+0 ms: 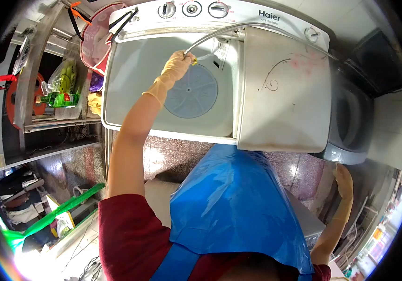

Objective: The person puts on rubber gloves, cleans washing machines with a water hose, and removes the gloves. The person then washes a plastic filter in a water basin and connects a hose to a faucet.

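A green bottle is lying on a shelf left of the washing machine. The left hand, in a yellow glove, is gripping the bendy hose over the machine's open tub. The hose is stretching right, above the machine's closed lid. The gloved right hand is hanging low, right of the machine; I cannot tell if it is open.

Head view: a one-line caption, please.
Yellow-gloved left hand holding a long grey hose over the open, pale tub of a white washing machine.
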Action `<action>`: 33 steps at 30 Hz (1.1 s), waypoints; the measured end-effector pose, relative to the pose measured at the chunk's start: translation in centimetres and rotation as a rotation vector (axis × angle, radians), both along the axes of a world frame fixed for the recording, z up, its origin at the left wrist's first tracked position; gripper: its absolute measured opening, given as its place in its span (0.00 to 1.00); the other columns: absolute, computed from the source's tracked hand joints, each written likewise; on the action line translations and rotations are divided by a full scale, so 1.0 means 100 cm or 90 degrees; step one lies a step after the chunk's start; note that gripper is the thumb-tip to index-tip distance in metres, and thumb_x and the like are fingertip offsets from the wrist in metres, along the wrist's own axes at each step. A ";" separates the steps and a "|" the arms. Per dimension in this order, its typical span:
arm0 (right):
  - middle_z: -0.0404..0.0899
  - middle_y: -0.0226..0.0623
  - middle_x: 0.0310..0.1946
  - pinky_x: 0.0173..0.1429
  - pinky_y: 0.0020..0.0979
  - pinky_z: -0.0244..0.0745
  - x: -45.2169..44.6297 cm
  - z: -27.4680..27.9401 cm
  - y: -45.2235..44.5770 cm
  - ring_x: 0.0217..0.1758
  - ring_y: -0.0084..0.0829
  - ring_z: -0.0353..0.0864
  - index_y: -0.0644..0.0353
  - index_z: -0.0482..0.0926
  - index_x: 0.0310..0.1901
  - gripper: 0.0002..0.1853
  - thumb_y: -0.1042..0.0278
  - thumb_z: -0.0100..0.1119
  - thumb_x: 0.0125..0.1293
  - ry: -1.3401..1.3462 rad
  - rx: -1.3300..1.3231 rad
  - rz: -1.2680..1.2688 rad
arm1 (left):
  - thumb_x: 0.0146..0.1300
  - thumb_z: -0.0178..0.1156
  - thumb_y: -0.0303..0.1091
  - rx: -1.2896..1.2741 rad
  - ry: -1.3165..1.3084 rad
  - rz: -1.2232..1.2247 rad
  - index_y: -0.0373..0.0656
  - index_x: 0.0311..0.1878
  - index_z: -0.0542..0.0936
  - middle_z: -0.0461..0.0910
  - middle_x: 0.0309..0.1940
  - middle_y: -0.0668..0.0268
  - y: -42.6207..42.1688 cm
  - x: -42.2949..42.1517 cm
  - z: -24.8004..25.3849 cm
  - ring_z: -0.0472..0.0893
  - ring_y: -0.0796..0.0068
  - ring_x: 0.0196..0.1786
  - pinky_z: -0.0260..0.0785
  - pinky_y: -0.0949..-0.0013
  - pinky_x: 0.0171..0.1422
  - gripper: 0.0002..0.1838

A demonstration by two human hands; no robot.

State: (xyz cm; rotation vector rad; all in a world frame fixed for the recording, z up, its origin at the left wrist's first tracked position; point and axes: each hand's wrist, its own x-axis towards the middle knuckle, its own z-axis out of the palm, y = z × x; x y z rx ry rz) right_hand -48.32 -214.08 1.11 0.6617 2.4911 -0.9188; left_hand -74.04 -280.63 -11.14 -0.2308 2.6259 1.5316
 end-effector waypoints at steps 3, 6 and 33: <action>0.70 0.39 0.60 0.67 0.29 0.58 0.003 -0.005 0.009 0.62 0.31 0.68 0.66 0.68 0.61 0.25 0.60 0.53 0.67 -0.037 -0.023 -0.026 | 0.63 0.51 0.34 -0.112 0.039 -0.018 0.39 0.35 0.78 0.74 0.23 0.64 -0.021 -0.011 0.003 0.70 0.73 0.26 0.67 0.69 0.36 0.09; 0.70 0.29 0.47 0.52 0.23 0.61 0.009 -0.017 0.016 0.49 0.22 0.67 0.64 0.70 0.59 0.24 0.61 0.57 0.65 -0.007 -0.043 -0.050 | 0.63 0.53 0.38 -0.251 0.078 -0.044 0.40 0.37 0.77 0.76 0.26 0.55 -0.050 -0.014 0.007 0.75 0.57 0.30 0.68 0.61 0.39 0.11; 0.73 0.21 0.42 0.41 0.22 0.66 0.069 -0.052 0.037 0.38 0.16 0.68 0.57 0.75 0.54 0.18 0.63 0.57 0.63 -0.013 -0.185 -0.167 | 0.57 0.58 0.25 0.318 -0.403 -0.279 0.27 0.43 0.76 0.79 0.44 0.46 -0.015 0.058 -0.012 0.81 0.59 0.44 0.79 0.67 0.46 0.12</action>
